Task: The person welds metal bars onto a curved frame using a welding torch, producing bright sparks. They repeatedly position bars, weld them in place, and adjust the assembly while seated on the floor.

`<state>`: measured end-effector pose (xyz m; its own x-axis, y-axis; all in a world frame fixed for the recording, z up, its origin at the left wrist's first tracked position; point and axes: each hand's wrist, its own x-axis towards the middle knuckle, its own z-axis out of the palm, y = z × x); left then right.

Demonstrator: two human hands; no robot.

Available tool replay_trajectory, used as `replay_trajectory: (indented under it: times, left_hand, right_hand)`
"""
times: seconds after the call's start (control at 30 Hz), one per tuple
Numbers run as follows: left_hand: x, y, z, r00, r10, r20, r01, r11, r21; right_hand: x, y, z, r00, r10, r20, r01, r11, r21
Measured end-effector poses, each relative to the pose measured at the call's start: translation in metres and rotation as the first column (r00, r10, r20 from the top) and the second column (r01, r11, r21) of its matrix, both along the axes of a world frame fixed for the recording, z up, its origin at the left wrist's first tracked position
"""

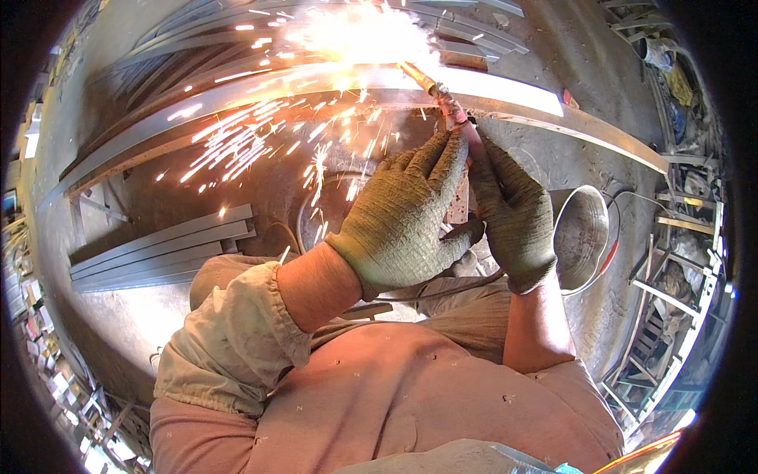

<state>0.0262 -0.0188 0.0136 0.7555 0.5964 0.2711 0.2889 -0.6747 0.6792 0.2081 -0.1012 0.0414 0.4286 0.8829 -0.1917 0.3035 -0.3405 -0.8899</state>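
Both of my hands wear dirty, olive-coloured work gloves and come together around a welding torch. My right hand grips its handle from the right. My left hand presses against the torch from the left, its fingers together and pointing up along the neck. The copper-coloured nozzle touches or nearly touches a long metal beam that crosses in front of me. A white glare hides the exact spot at the tip. Sparks spray down and to the left.
Grey metal bars lie stacked on the floor at left. A metal bucket stands close to my right hand, a cable beside it. More long bars lie beyond the beam. A cluttered metal rack lines the right side.
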Motion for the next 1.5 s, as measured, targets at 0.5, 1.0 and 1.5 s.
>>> replay_trajectory:
  times: [0.5,1.0,1.5]
  left_hand:
    - [-0.001,0.0,0.005,1.0,0.012,-0.004,-0.012,0.999,-0.038]
    - [-0.002,0.0,0.004,1.0,-0.024,0.014,0.026,0.993,-0.114]
    - [-0.003,-0.004,0.001,1.0,0.003,-0.026,-0.003,1.0,0.001]
  right_hand:
    - [0.003,-0.001,-0.01,1.0,0.014,0.017,-0.015,0.998,0.056]
    - [0.002,-0.001,0.0,0.994,0.041,0.102,-0.038,0.999,-0.027]
    - [0.002,-0.002,-0.004,0.992,0.033,0.123,-0.038,0.999,0.036]
